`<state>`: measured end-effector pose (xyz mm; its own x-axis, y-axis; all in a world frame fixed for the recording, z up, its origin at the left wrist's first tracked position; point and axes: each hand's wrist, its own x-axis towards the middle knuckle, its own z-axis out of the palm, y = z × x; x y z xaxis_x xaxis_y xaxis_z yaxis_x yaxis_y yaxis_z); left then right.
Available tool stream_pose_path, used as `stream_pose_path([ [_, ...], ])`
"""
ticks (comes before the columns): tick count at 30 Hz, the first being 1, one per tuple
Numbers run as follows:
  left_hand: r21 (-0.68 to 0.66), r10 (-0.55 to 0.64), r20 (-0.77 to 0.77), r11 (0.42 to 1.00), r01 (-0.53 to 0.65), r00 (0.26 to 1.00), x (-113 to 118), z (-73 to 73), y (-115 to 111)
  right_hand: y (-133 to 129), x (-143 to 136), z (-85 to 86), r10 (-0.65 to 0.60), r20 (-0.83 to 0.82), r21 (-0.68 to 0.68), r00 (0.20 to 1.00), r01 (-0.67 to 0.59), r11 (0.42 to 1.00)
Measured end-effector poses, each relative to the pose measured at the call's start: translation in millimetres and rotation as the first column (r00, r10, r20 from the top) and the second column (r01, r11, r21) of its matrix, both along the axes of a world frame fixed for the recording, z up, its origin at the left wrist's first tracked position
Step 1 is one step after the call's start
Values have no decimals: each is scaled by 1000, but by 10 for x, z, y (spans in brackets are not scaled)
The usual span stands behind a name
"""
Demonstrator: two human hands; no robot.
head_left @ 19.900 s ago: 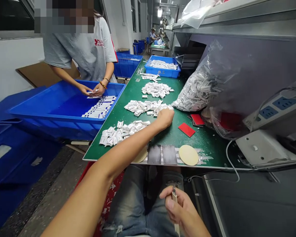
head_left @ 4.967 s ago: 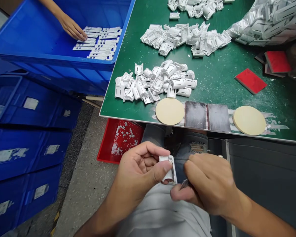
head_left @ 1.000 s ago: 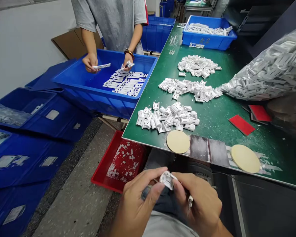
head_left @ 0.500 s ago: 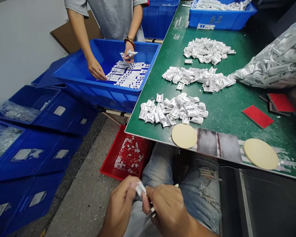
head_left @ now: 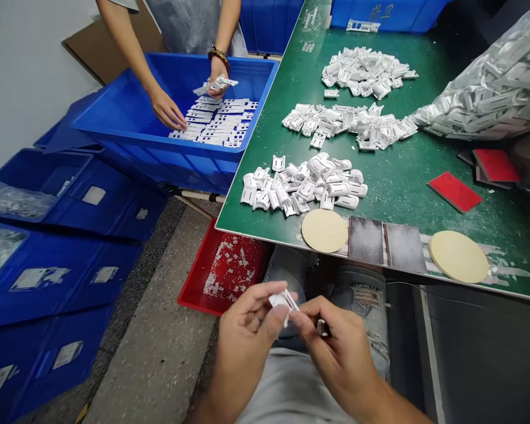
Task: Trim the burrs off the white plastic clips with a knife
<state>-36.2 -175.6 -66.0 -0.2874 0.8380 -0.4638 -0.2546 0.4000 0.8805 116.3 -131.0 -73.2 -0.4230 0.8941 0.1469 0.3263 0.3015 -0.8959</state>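
Note:
In front of my lap, my left hand pinches a small white slotted plastic part between thumb and fingers. My right hand is closed, its thumb and fingertips meeting the right end of that part. A slim tool with a dark, shiny end sits in the right hand; most of it is hidden by the fingers. Beyond my hands, a heap of similar white plastic parts lies near the front edge of the green table.
A red bin with white scraps stands on the floor below the table corner. Two round cream pads and dark plates line the table edge. A co-worker's hands handle white strips in a blue crate. A full plastic bag rests at right.
Both my hands have risen, and the white part is turned with its slot in view. The thin blade seen before below my right hand is now hidden. The view has shifted slightly.

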Motion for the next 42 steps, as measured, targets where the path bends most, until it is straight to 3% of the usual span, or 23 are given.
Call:
stream_pose_path([
  [3, 14, 37, 76, 999, -38, 996, 72, 119, 150, 88, 210, 100, 81, 159, 182, 984, -110, 977],
  [7, -30, -80, 228, 996, 89, 970, 34, 210, 262, 256, 427, 212, 38, 414, 486, 910, -256, 836],
  [10, -72, -165, 326, 977, 199, 931, 51, 303, 302, 330, 477, 255, -4, 495, 573, 869, -323, 753],
  [15, -155, -187, 379, 953, 261, 906, 80, 419, 374, 363, 486, 275, -43, 528, 605, 848, -340, 720],
  [23, -158, -181, 386, 953, 258, 905, 78, 370, 377, 360, 472, 247, -107, 511, 625, 853, -283, 727],
  [30, -187, -127, 361, 961, 205, 924, 131, 451, 418, 335, 468, 240, -130, 478, 665, 869, -261, 700],
  [37, -156, -161, 411, 957, 244, 897, 103, 353, 396, 321, 461, 198, -110, 419, 671, 901, -226, 706],
  [39, -147, -162, 391, 961, 235, 906, 112, 338, 377, 307, 454, 183, -58, 373, 629, 926, -207, 749],
  [40, -137, -160, 363, 965, 222, 918, 118, 335, 365, 296, 448, 179, 1, 323, 569, 946, -195, 799],
  [42, -85, -151, 277, 980, 181, 949, 132, 334, 339, 267, 430, 179, 156, 159, 313, 975, -199, 929],
])
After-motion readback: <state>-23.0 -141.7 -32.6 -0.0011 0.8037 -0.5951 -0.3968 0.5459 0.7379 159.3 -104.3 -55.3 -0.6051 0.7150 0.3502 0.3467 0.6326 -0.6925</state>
